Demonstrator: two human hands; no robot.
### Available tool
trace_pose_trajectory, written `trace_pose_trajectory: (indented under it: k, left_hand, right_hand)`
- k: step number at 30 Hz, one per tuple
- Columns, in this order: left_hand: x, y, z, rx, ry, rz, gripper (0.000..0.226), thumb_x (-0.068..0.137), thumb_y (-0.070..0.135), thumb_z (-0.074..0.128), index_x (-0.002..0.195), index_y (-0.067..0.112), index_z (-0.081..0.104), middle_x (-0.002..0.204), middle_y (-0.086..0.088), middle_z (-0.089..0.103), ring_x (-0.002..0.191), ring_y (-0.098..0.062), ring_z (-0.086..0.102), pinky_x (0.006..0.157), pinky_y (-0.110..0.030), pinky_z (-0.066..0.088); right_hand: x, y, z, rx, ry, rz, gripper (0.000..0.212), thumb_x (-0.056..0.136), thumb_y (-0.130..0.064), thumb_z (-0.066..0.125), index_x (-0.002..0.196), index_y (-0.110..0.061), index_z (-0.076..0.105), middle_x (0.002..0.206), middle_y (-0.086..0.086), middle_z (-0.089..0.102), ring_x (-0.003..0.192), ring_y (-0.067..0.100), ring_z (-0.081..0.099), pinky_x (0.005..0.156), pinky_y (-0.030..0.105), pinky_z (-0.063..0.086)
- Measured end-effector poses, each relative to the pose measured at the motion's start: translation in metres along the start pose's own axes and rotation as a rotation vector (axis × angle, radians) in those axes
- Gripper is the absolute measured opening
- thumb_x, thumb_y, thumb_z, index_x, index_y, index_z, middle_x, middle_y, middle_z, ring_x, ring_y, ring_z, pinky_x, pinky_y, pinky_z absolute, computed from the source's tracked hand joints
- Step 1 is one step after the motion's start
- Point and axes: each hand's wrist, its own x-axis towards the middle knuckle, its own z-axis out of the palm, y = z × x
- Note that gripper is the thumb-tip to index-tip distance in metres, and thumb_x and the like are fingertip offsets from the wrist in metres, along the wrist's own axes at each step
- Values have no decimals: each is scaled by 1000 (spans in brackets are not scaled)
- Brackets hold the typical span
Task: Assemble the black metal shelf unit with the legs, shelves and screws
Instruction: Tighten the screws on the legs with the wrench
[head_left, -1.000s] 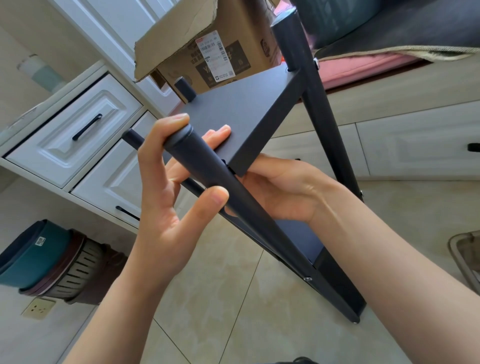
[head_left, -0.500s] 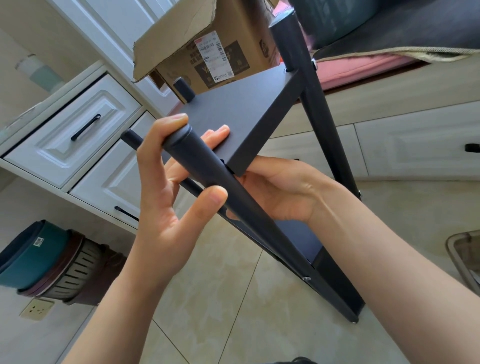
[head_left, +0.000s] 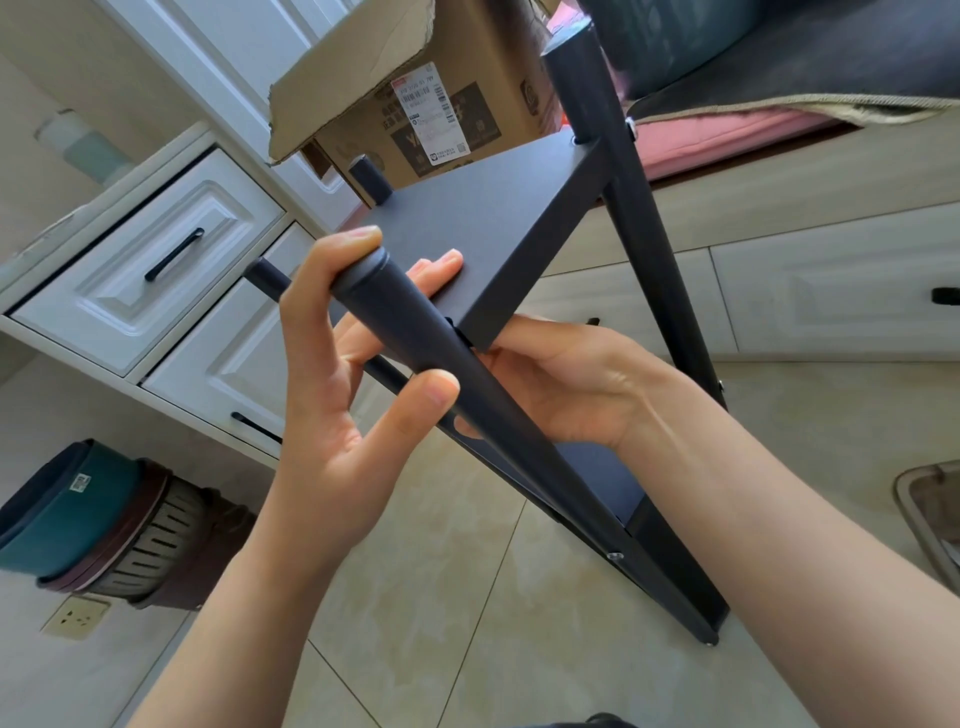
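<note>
Our left hand (head_left: 332, 410) wraps the stiff, smooth black metal leg (head_left: 441, 374); our right hand (head_left: 566, 384) cups beneath the rigid black metal shelf (head_left: 493, 234), fingers hidden

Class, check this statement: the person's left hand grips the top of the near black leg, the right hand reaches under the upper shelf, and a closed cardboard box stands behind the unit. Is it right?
One detail is wrong. In the head view the cardboard box is open, its torn flap raised. The left hand does grip the near leg, and the right hand reaches under the upper shelf.
</note>
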Motion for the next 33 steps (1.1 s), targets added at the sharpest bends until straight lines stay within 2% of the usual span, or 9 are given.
trace_pose_trajectory:
  k: [2,6,8,12,16,19,24,29,33]
  left_hand:
    - [0,0,0,4,3,3,56,91,14,55,134,32,23,143,25,35,138,-29,50,100,-52,53]
    - [1,-1,1,11,14,12,55,92,12,56,134,31,24,143,10,29,137,-31,50,100,-52,52]
    - [1,-1,1,10,10,15,56,92,12,56,134,31,24,143,11,29,138,-31,50,100,-50,52]
    - [1,-1,1,6,11,12,55,92,13,56,134,31,25,143,11,30,137,-31,50,99,-51,53]
    - [1,0,1,10,13,7,55,92,14,56,134,32,25,141,16,32,138,-30,50,101,-58,50]
    - [1,-1,1,7,11,4,56,92,14,56,134,32,24,142,19,33,138,-30,50,100,-60,50]
    - [1,-1,1,12,17,1,56,92,13,56,133,31,24,145,5,27,137,-32,50,98,-55,53]
    - [2,-1,2,6,10,12,56,92,12,56,134,30,24,143,15,32,137,-30,50,100,-48,53]
    - [2,-2,2,1,19,8,55,92,13,56,135,30,24,143,14,31,138,-28,51,101,-45,51]
  right_hand:
    - [0,-2,1,-16,23,26,16,76,-31,62,70,-26,75,79,-3,69,70,11,64,82,36,44]
    - [1,-3,3,39,10,7,11,77,-26,63,76,-23,74,83,-1,69,74,13,65,86,38,45]
    - [1,-1,0,54,3,-17,10,79,-24,65,77,-22,75,86,0,69,78,15,65,89,39,44]
    - [2,2,-5,85,-54,-21,13,87,-21,62,86,-22,75,93,1,69,83,16,65,85,37,45]
    - [2,-1,-3,70,-27,-8,11,80,-22,65,81,-22,76,90,1,70,80,15,66,88,38,46]
    - [-2,-7,1,65,10,13,10,76,-21,64,76,-20,74,82,-1,70,74,14,67,84,36,49]
    - [-8,-15,3,20,62,11,11,71,-19,64,81,-18,69,78,-1,70,75,15,67,81,36,51]
    - [-1,1,-4,77,-15,-57,11,90,-18,62,92,-19,72,97,3,68,87,17,65,94,40,45]
    - [3,6,-4,94,-48,-82,17,86,-22,59,89,-21,76,98,2,69,84,15,66,89,37,45]
